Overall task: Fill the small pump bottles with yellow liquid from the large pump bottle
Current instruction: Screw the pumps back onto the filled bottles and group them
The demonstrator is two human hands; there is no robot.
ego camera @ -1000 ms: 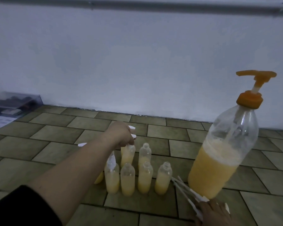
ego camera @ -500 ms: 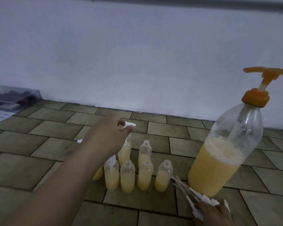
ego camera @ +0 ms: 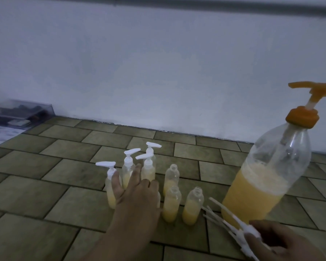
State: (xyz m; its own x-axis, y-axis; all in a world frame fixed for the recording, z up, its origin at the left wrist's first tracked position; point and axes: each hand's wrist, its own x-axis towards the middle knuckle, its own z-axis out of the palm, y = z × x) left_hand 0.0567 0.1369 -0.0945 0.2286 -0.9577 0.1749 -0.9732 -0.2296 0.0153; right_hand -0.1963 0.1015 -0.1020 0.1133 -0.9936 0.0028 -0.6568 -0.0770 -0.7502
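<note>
Several small clear bottles of yellow liquid stand grouped on the tiled floor. Those at the left carry white pump caps (ego camera: 106, 164); three uncapped small bottles (ego camera: 171, 203) stand on the right side. My left hand (ego camera: 136, 194) hovers open over the near bottles, fingers spread, hiding some of them. The large pump bottle (ego camera: 267, 176) with an orange pump head (ego camera: 309, 102) stands at the right, about half full. At the lower right, my right hand (ego camera: 279, 243) grips several white pump caps (ego camera: 241, 233) with their dip tubes pointing left.
A white wall runs along the back of the tiled floor (ego camera: 45, 166). A clear plastic box (ego camera: 19, 112) with dark contents sits at the far left beside a pale printed sheet (ego camera: 0, 134).
My left hand let go of the back-row pump cap and drew back toward me, opening above the near bottles. The capped bottles it had covered are now in view.
</note>
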